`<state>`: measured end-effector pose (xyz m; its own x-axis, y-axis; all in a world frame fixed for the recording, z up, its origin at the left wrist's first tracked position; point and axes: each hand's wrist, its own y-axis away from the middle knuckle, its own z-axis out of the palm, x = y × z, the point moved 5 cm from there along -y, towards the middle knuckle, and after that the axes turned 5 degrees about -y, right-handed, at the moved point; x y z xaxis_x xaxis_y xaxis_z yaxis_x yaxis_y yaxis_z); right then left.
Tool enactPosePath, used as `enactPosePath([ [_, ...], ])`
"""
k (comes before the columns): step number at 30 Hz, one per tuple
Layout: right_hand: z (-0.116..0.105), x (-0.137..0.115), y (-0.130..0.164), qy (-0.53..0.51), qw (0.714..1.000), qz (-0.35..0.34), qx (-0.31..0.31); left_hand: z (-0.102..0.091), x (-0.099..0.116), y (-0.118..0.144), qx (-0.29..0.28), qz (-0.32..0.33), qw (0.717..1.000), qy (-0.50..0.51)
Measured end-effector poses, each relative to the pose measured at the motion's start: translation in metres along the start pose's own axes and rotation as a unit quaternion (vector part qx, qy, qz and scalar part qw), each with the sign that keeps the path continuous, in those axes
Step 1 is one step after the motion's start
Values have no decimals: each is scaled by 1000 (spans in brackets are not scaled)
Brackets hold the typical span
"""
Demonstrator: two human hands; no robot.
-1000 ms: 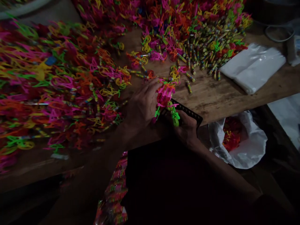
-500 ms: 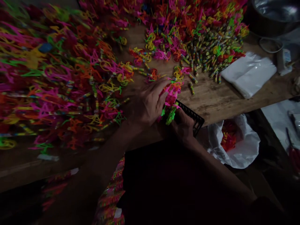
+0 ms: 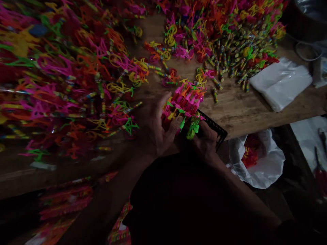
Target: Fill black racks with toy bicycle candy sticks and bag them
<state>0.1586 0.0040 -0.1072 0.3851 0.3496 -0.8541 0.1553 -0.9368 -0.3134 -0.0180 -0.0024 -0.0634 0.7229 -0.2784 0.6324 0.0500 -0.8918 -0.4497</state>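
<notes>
My left hand cups a bunch of neon plastic toy pieces, pink, orange and green, standing in a row on a black rack. My right hand grips the near end of that black rack at the table's front edge, with a green piece by its fingers. A big heap of the same bright plastic pieces lies to the left. A second heap, mixed with small striped sticks, lies at the back.
A stack of white plastic bags lies on the wooden table at right. Below the table edge a white bag holds red pieces. A metal bowl sits far right. Packaged items lie below the table at left.
My left hand has drawn back toward me, uncovering the bunch of pieces on the rack. The view has shifted slightly; my right hand stays on the rack.
</notes>
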Motion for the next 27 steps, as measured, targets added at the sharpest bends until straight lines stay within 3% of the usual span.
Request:
enactPosePath([
  [6, 0, -8, -2, 99, 993, -61, -6, 0, 0, -2, -20, 4, 1000, -18],
  [15, 6, -13, 1, 88, 989, -115, 6, -1, -2, -3, -6, 6, 1000, -23],
  [19, 9, -13, 0, 77, 991, -109, 2, -5, 17, -4, -3, 23, 994, -107],
  [23, 11, -9, -3, 50, 992, -116, -14, 7, 44, -12, -59, 60, 979, -187],
  [27, 14, -10, -2, 50, 987, -153, 1, 20, 47, -24, -109, -6, 962, -248],
])
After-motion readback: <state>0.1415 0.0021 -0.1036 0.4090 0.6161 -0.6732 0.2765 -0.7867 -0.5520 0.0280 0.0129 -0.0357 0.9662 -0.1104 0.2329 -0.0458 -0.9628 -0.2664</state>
